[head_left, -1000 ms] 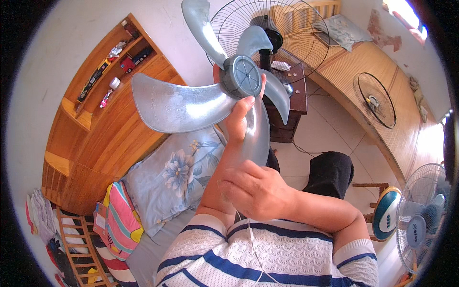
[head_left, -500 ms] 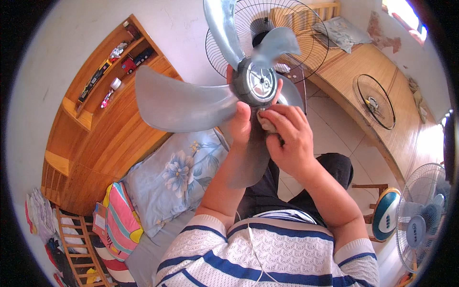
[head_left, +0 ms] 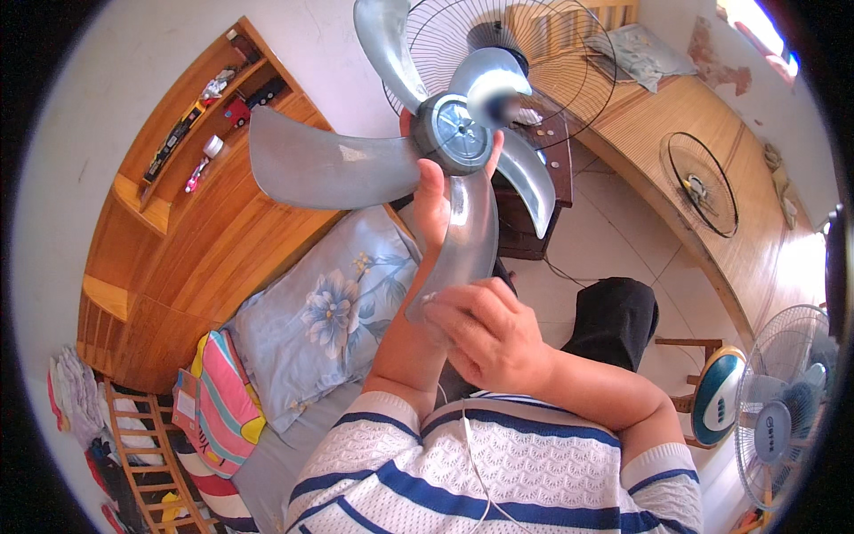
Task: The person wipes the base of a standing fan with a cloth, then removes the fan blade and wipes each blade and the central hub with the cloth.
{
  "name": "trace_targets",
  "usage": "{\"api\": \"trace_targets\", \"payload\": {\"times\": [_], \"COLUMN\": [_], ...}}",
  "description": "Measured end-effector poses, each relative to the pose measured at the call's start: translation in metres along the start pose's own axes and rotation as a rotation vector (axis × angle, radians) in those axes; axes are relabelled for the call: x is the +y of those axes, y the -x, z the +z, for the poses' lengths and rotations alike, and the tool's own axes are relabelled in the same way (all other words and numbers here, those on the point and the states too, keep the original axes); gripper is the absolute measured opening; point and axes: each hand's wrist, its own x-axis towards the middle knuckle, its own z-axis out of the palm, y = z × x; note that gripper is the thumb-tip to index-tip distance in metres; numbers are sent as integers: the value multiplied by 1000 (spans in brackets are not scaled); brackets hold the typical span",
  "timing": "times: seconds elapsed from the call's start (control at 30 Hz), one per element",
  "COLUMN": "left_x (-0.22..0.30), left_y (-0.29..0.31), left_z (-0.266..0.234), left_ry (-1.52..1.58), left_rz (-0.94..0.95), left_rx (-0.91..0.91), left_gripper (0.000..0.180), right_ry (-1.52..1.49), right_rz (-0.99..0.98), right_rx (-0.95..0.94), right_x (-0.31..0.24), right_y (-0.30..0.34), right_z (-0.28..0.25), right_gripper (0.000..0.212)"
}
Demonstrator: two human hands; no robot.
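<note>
A translucent grey fan blade set (head_left: 334, 165) with a round hub is held up before me. My left hand (head_left: 433, 205) grips it by the hub from behind, thumb on the near side and a fingertip showing at the hub's right. My right hand (head_left: 489, 334) is closed at the outer end of the lowest blade, its fingers pinched against the edge. The small pale cloth in those fingers is almost wholly hidden now. Behind the blades stands a black wire fan guard (head_left: 569, 116).
A second round guard (head_left: 701, 185) lies on the wooden bed (head_left: 632, 142) at right. A dark small table (head_left: 525, 236) stands beyond the blades. An assembled fan (head_left: 783, 418) stands at the right edge. A flowered pillow (head_left: 329, 311) and a wooden headboard shelf (head_left: 240, 205) are on the left.
My right hand has slid from beside the hub down to the lowest blade's tip. The blade set has shifted slightly up and left and tilted, with my left hand still on it.
</note>
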Motion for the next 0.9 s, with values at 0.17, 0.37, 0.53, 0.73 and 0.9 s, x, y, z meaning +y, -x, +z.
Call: {"api": "trace_targets", "payload": {"times": [0.17,0.37,0.53,0.73,0.9], "left_x": [4,10,8,7,10], "left_y": [-3,1,4,6,4], "left_z": [-9,6,8,-7,-4], "left_ry": [-16,-107,-183,-163,-93], "left_rz": [26,20,38,72,47], "left_rx": [60,60,90,101,54], "left_gripper": [71,78,82,77,70], "right_ry": [-70,93,-64,-149,-90], "right_rz": [-124,46,12,-183,-241], "right_rx": [-63,101,-58,-101,39], "right_x": [-11,21,11,-9,-2], "right_y": [-4,-36,-32,-19,-24], "right_z": [-21,-41,-23,-13,-36], "right_gripper": [35,39,38,23,28]}}
